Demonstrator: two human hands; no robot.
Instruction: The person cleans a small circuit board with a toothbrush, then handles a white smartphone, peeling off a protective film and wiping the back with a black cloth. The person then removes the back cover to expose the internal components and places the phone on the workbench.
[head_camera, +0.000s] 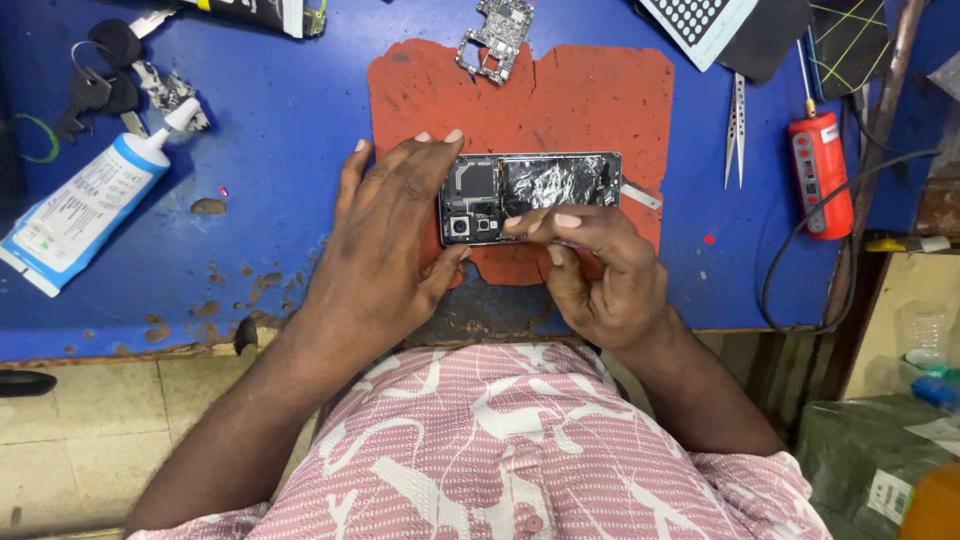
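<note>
Head view: both hands grip opened phone (530, 196) (camera modules, crinkled foil exposed).

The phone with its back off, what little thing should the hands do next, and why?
Probably press the loose part down near the cameras. The left hand steadies the phone on the red mat, and the right hand's fingertips already pinch at its lower edge there.

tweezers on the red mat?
No. The tweezers lie on the blue table, right of the red mat.
</note>
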